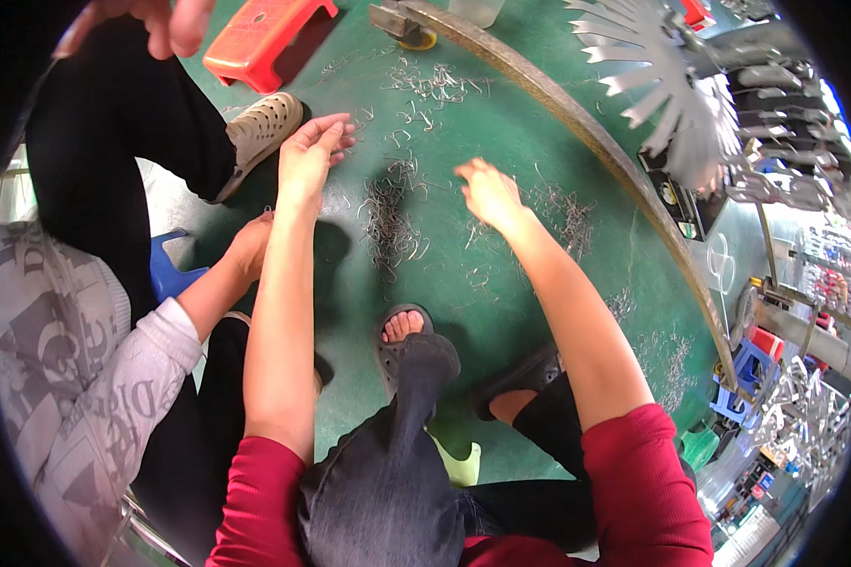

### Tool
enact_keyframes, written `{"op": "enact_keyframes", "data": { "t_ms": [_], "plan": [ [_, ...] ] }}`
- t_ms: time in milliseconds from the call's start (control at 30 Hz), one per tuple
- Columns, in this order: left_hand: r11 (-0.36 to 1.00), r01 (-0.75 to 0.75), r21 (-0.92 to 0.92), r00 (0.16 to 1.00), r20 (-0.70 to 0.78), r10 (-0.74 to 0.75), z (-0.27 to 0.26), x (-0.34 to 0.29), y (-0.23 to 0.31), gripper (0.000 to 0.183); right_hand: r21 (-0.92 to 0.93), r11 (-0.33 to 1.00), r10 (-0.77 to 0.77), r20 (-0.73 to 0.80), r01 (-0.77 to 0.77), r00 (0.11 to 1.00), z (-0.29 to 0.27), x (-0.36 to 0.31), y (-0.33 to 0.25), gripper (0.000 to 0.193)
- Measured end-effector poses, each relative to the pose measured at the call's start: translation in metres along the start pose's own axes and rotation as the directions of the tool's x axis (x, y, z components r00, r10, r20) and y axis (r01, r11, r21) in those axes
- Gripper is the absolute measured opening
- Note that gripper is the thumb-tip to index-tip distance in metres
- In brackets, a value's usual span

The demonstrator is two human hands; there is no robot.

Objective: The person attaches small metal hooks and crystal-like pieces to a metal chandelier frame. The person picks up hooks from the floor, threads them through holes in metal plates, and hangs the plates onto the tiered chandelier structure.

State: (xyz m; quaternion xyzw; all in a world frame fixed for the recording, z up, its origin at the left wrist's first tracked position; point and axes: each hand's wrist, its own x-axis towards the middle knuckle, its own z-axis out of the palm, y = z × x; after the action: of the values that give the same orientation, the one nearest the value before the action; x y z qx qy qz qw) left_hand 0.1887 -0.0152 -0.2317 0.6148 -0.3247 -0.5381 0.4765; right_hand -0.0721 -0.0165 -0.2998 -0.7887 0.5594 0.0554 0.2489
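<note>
On the green floor lies a dense pile of small bent metal wire hooks [388, 222], between my two hands. My left hand [307, 161] is raised at the pile's far left, its thumb and forefinger drawn together; whatever they may pinch is too small to make out. Over the floor to the right, my right hand [490, 194] shows its back, with bent fingers blurred by motion. Beside it lies a second cluster of wire hooks [572, 217]. A looser scatter of hooks [440, 83] spreads farther off.
A long curved metal bar [558, 85] arcs across the right side, near a large toothed metal disc [643, 76]. At the far left stands a red plastic stool [260, 42]. A co-worker's sleeve [113, 425] and hand [249, 248] are close to my left arm.
</note>
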Motion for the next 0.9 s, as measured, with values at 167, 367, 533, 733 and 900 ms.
{"op": "enact_keyframes", "data": {
  "t_ms": [167,367,533,733,900],
  "plan": [
    [1.0,-0.013,-0.019,0.999,-0.052,0.012,-0.016,0.017,-0.006,0.021,-0.025,0.997,-0.082,-0.319,0.078,0.944,0.025,0.075,-0.011,0.043],
    [1.0,0.026,-0.017,0.992,-0.126,-0.028,-0.04,0.017,-0.019,0.022,-0.187,0.98,-0.11,-0.227,0.067,0.968,0.042,0.069,-0.044,0.024],
    [0.997,-0.059,0.046,0.997,-0.051,0.062,-0.042,0.019,-0.02,0.024,0.105,0.992,-0.018,-0.405,0.066,0.914,0.033,0.113,-0.046,0.017],
    [0.996,-0.007,0.089,1.0,-0.01,0.008,-0.039,0.015,-0.029,0.024,0.302,0.953,0.089,-0.323,0.013,0.942,0.027,0.171,-0.067,0.013],
    [0.994,0.013,0.105,0.998,-0.056,-0.007,-0.059,0.009,-0.027,0.024,0.181,0.983,0.042,-0.262,0.007,0.964,0.021,0.188,-0.081,0.016]
  ]
}}
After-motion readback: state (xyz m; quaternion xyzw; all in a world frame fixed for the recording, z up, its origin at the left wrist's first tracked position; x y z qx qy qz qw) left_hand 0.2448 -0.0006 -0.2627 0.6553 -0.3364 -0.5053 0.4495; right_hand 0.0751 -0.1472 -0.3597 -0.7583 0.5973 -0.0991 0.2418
